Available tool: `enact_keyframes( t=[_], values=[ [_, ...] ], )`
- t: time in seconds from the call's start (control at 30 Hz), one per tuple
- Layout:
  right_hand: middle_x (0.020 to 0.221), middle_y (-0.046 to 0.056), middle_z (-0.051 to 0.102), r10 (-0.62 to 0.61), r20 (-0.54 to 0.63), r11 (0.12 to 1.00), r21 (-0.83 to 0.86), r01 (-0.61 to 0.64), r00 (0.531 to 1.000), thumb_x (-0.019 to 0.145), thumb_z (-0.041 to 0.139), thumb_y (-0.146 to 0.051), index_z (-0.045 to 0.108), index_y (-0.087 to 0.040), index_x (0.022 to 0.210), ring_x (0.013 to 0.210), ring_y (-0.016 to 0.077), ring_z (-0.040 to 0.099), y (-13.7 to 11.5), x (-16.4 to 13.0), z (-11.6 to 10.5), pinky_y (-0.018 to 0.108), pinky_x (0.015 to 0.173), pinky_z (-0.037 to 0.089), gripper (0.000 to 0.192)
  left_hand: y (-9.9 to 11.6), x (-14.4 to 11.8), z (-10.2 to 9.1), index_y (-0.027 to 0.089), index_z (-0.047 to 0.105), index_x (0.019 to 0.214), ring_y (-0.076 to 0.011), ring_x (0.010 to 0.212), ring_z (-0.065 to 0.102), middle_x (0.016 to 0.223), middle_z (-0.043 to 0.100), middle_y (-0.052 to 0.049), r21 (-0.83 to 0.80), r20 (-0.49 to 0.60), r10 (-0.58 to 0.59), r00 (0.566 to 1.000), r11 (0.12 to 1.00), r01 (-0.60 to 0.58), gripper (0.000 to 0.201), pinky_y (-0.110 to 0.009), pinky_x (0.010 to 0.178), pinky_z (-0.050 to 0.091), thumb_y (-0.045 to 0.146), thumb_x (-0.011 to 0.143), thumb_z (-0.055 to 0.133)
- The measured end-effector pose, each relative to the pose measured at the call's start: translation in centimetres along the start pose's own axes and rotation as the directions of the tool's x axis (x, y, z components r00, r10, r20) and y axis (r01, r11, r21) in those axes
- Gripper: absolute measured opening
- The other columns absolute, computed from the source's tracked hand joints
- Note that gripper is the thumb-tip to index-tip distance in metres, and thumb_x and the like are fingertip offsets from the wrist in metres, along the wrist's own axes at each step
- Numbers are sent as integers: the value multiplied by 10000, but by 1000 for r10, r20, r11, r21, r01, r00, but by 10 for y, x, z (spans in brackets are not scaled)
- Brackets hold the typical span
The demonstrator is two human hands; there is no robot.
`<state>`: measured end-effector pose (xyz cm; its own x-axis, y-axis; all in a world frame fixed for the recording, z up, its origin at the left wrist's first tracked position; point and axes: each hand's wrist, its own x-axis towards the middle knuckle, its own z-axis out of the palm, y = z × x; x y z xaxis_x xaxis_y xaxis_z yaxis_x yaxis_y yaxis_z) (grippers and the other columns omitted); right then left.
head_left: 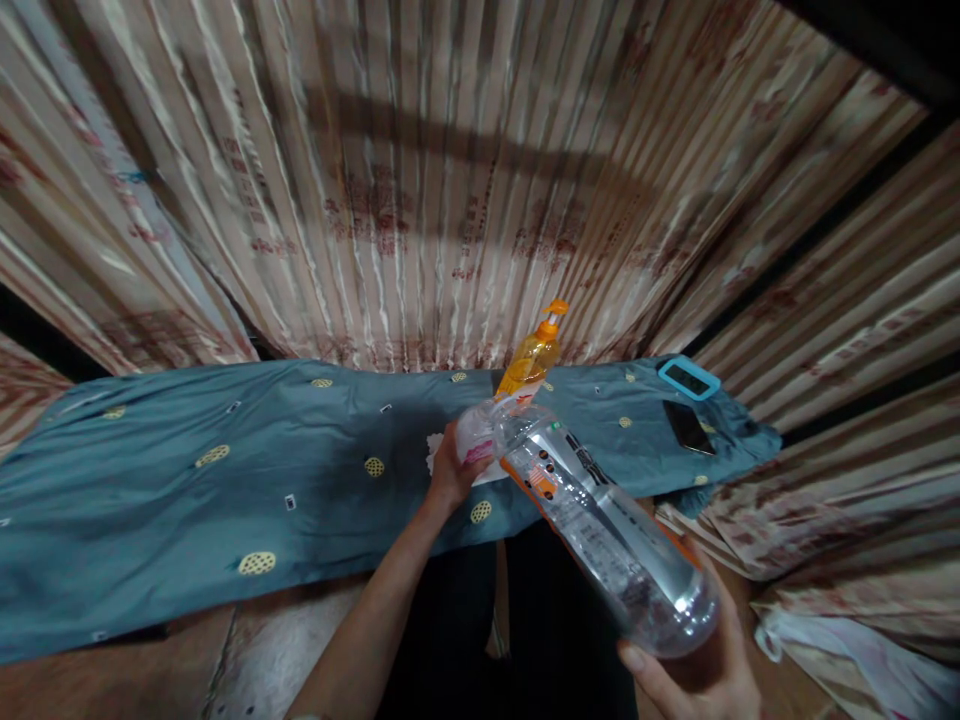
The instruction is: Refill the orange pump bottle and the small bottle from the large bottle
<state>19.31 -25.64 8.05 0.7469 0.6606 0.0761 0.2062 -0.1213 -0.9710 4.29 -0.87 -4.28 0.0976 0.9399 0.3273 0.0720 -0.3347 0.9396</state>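
My right hand grips the base end of a large clear plastic bottle with a silver and orange label. The bottle is tilted, its neck end up and to the left. My left hand is closed around a clear plastic cup with pink print. The bottle's neck end overlaps the cup; whether the two touch, I cannot tell. Just behind them stands a pump bottle of yellow liquid with an orange pump top. Beneath the cup, a white scallop-edged mat is partly hidden.
A teal cloth with pineapple prints covers the long narrow table. At its right end lie a light-blue-framed device and a black phone. Pleated, printed curtains hang behind and to the right. A white bag lies at lower right.
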Motion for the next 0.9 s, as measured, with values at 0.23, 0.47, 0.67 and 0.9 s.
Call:
enact_keyframes(
  t=[0.23,0.47,0.67,0.9],
  values=[
    [1545,266,460,19,-60,997,-75,-23,998,601,823,-594,353,-53,1536,1392,458,465,-20,-6,13,505,1082,463,1178,1,0,0,181,535,1333,-330,1202,674,1291,695,-135,29,12,5,1000,1000,-5,726,-482,1060,537,326,699,857],
    [1496,261,502,-7,-92,988,-154,-7,996,630,778,-645,393,-8,1512,1347,431,518,-25,-8,16,437,1044,507,1154,1,0,-4,200,401,1505,-373,1340,606,1496,584,-182,78,16,12,1000,997,-13,982,-505,1115,505,355,672,898],
    [1425,259,568,-13,-154,993,-115,-5,988,596,793,-543,446,28,1476,1233,391,611,-26,-9,20,413,973,548,1105,14,3,-16,198,502,1418,-338,1252,653,1390,664,-142,74,106,-12,994,997,4,781,-480,1081,515,458,753,820],
    [1499,235,504,-38,-121,993,-113,24,992,605,807,-530,427,-41,1502,1338,411,513,-21,-8,19,438,1018,493,1090,29,7,-24,198,606,1271,-262,1007,704,1113,746,-69,28,133,-47,990,999,43,573,-387,927,558,499,807,757]
  ],
)
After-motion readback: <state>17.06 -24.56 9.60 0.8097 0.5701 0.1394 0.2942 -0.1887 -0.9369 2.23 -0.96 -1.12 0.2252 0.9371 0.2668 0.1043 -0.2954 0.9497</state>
